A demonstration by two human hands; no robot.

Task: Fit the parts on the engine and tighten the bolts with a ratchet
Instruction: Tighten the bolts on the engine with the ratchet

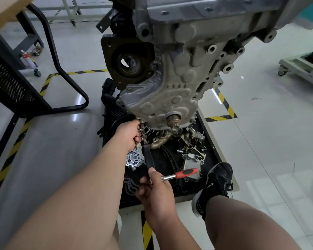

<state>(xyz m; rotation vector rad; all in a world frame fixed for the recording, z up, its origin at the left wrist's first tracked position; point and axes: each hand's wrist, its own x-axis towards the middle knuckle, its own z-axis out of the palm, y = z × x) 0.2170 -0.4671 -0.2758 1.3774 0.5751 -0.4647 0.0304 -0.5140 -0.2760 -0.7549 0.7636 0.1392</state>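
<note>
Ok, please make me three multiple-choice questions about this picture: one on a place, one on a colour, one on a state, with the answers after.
1. Where does the left hand grip the black-handled ratchet?
A. at the lower left corner of the front cover
B. on the shoe
C. on the floor

2. What colour is the handle of the second tool beside the right hand?
A. blue
B. red
C. green

3. How is the crankshaft end?
A. bare
B. under a pulley
C. wrapped in cloth

Answers: 1 A, its fingers curl round the metal shank just below that corner; 2 B, the grip is red on a chrome shaft; 3 A, the stub stands out with nothing on it.
</note>
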